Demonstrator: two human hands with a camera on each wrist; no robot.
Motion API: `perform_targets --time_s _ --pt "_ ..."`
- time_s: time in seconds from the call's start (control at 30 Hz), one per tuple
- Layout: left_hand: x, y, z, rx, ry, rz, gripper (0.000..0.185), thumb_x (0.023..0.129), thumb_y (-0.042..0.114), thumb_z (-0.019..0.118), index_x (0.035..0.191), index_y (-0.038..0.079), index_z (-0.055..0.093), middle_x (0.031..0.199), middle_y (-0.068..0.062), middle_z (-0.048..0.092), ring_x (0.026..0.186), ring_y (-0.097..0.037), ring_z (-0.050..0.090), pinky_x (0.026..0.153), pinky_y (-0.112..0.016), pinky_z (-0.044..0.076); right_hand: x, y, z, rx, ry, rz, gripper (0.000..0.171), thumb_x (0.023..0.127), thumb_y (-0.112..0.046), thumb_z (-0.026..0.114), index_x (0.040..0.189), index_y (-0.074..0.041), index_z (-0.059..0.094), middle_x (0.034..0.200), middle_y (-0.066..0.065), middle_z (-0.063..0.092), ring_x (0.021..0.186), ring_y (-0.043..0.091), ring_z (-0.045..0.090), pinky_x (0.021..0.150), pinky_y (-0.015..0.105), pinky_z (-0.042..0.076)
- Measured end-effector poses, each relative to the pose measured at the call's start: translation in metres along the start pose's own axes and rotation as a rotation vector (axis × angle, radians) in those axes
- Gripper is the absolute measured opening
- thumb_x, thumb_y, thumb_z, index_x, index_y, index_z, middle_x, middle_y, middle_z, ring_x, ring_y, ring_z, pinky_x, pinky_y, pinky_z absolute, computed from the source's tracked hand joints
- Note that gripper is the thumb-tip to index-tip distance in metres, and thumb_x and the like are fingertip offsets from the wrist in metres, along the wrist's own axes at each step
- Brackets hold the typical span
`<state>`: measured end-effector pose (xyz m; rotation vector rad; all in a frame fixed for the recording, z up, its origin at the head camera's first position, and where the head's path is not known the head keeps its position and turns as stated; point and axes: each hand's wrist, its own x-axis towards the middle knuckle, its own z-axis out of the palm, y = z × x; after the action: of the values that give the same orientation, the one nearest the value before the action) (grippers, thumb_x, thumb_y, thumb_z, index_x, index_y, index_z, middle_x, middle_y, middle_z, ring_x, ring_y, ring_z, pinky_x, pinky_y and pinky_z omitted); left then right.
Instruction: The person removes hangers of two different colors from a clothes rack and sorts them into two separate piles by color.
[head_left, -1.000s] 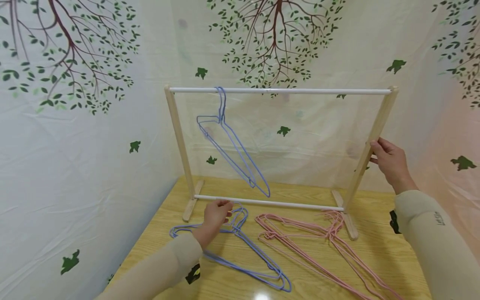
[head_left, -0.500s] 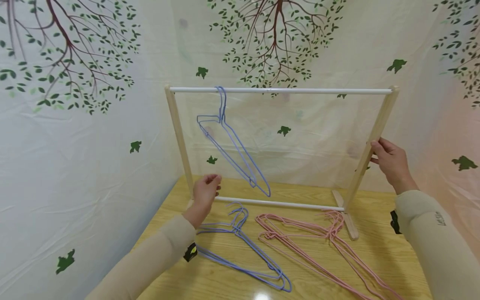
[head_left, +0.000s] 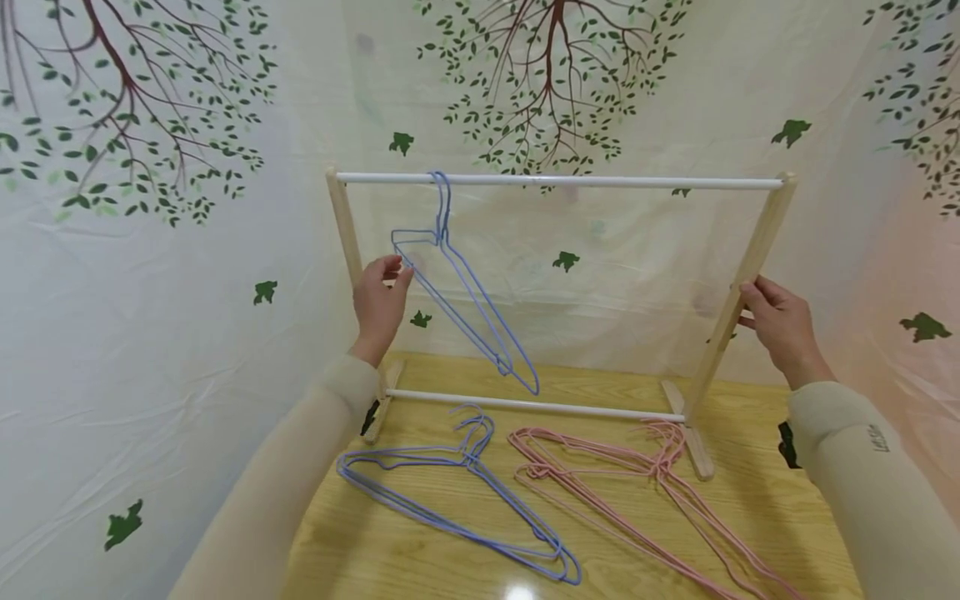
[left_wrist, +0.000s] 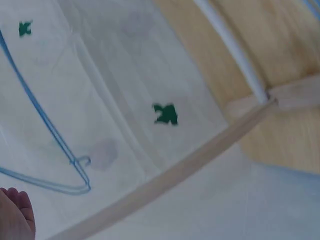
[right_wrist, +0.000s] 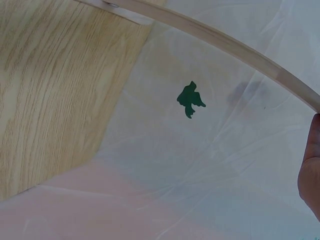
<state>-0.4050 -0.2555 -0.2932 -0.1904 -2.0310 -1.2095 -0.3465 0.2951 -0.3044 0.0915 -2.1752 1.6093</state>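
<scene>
A small wooden rack with a white top rail (head_left: 562, 180) stands on a wooden table (head_left: 420, 567). Two blue wire hangers (head_left: 465, 292) hang near the rail's left end. My left hand (head_left: 393, 268) is raised beside the rack's left post (head_left: 343, 225), its fingers loosely curled close to the hangers' left corner. In the left wrist view that corner (left_wrist: 85, 187) lies apart from the fingers (left_wrist: 15, 215), which hold nothing. My right hand (head_left: 753, 300) grips the right post (head_left: 753, 250) at mid height. The right wrist view shows only the edge of that hand (right_wrist: 311, 170) under the post (right_wrist: 225, 42).
Blue hangers (head_left: 471, 457) lie flat on the table in front of the rack's lower rail (head_left: 536, 405). Pink hangers (head_left: 660, 467) lie to their right. A white cloth printed with trees and leaves (head_left: 150, 292) hangs behind and along both sides.
My left hand left the blue hangers on the table and rose up beside the left post, level with the hanging hangers. My right hand stayed on the right post.
</scene>
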Motion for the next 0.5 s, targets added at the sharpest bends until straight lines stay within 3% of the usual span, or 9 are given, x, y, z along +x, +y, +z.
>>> perform_targets --time_s 0.1,0.2,0.37,0.5 --pt "0.018 0.0 -0.002 0.1 -0.005 0.095 0.029 0.092 0.013 0.072 0.116 -0.003 0.068 0.109 -0.018 0.067 0.1 -0.031 0.063 0.086 -0.043 0.052 0.0 0.0 -0.001 0.003 0.001 0.0 0.063 0.101 -0.038 0.054 0.149 0.001 0.042 0.1 -0.024 0.06 0.091 -0.008 0.059 0.07 0.01 0.053" --pt "0.032 -0.003 -0.001 0.156 -0.024 0.147 0.031 0.092 0.015 0.073 0.118 -0.002 0.068 0.11 -0.018 0.066 0.102 -0.032 0.061 0.088 -0.044 0.05 0.0 0.001 -0.002 -0.001 0.002 -0.001 0.063 0.101 -0.037 0.054 0.148 0.003 0.042 0.099 -0.024 0.06 0.091 -0.008 0.058 0.07 0.01 0.053" --pt "0.044 -0.012 0.007 0.215 -0.045 0.131 0.031 0.092 0.016 0.073 0.12 0.002 0.068 0.113 -0.015 0.066 0.103 -0.029 0.061 0.089 -0.043 0.049 0.0 0.001 -0.003 -0.024 0.0 0.002 0.066 0.101 -0.039 0.053 0.149 0.005 0.039 0.099 -0.026 0.059 0.091 -0.009 0.058 0.07 0.01 0.053" --pt "0.047 -0.018 0.013 0.227 -0.05 0.122 0.032 0.092 0.017 0.073 0.12 0.002 0.069 0.115 -0.015 0.067 0.104 -0.03 0.061 0.091 -0.043 0.049 0.0 0.0 -0.003 0.078 -0.016 0.008 0.062 0.101 -0.033 0.055 0.149 0.004 0.04 0.099 -0.022 0.063 0.089 -0.007 0.06 0.069 0.011 0.053"
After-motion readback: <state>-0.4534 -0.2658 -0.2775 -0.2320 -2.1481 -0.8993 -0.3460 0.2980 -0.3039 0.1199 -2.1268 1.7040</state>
